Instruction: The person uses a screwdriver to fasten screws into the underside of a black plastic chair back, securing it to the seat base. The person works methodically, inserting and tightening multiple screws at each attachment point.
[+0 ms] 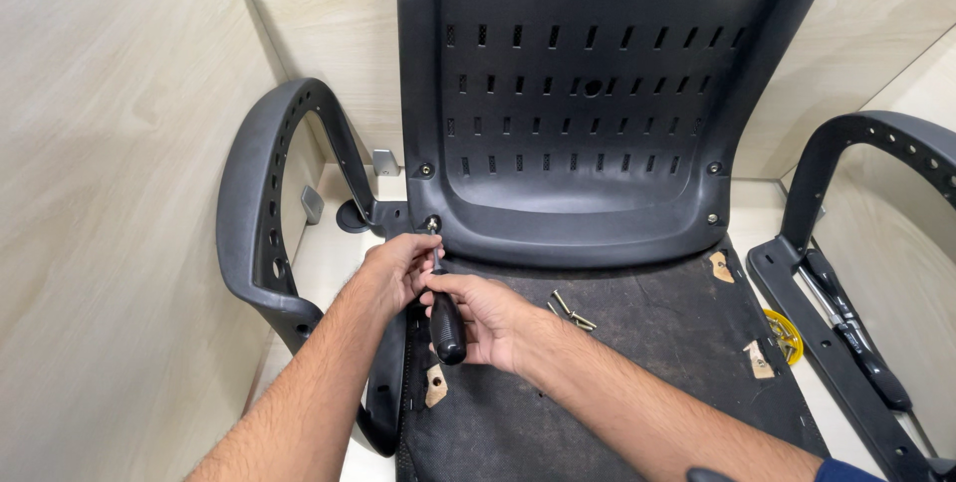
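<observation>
Right hand (485,315) is wrapped tight round the black screwdriver (444,315); left hand (398,268) pinches its shaft just below the screw (433,224) at the chair backrest (578,94) corner. Best to keep the shaft square to that screw, pressing firmly, so the tip does not slip.

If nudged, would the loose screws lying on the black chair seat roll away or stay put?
The loose screws would probably stay put: the chair seat looks like rough fabric. They look like light metal, easy to scatter if bumped. Their round shanks could roll a little.
</observation>
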